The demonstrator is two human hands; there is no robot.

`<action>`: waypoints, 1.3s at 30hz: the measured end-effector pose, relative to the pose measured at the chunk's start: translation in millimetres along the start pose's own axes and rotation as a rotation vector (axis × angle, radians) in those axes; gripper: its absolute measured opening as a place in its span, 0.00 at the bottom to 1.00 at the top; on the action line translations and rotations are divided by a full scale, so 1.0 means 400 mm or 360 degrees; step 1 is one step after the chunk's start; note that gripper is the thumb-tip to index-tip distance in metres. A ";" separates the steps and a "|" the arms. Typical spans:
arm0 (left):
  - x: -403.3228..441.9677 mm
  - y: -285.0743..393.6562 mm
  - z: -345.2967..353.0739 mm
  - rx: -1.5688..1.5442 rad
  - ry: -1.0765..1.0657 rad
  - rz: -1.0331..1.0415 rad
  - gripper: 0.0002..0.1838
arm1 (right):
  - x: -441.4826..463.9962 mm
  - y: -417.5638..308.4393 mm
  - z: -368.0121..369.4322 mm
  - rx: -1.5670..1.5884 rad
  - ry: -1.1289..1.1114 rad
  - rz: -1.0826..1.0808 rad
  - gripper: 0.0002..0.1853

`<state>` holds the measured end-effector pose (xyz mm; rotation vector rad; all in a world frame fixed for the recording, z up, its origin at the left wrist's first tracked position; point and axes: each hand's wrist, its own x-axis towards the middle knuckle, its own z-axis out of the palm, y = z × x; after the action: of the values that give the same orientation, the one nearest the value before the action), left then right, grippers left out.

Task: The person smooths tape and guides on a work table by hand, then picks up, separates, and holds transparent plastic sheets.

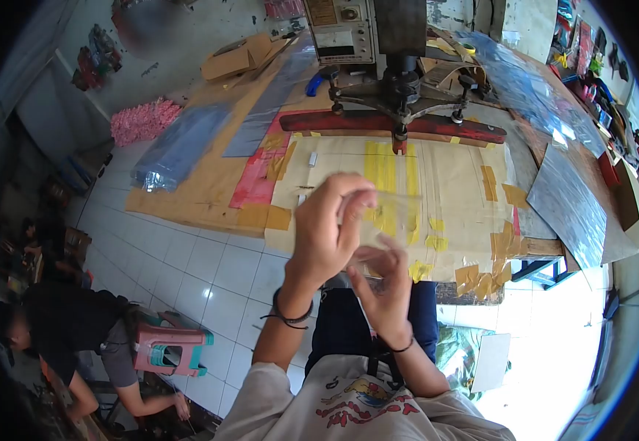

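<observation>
My left hand (332,224) is raised over the near part of the work board (452,213), its thumb and fingers pinched together. A thin clear plastic piece (400,208) extends to the right from those fingertips; its outline is faint against the board. Just below and to the right, my right hand (385,290) has its thumb apart from its curled fingers. Some of its fingers are smeared by motion, and I see nothing held in it. Yellow and brown tape strips mark the board beneath both hands.
Beyond my hands stands a press with a long red bar (319,123) and a control box (341,33). Clear plastic sheets (187,143) lie at left, more (573,202) at right. A co-worker (77,323) bends beside stacked stools (169,345) at lower left.
</observation>
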<state>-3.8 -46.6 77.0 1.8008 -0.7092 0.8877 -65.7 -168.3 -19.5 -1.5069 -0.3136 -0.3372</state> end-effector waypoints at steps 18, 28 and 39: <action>0.552 0.029 -0.856 0.0010 0.1981 0.0382 0.19 | -0.199 0.324 0.029 -0.0205 -0.0677 0.0163 0.11; 0.521 -0.067 -0.791 0.0204 0.1982 0.0082 0.16 | -0.307 0.027 -0.614 -0.1114 -0.0128 0.0421 0.07; 0.404 0.060 0.047 -0.0471 -0.0490 -0.0084 0.14 | -0.706 -0.254 -1.215 -0.1451 0.1679 0.0311 0.22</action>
<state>73.5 -85.2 216.8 1.6939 -0.9309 0.4448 -368.4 -650.9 -60.8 -1.9601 0.9361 -1.1480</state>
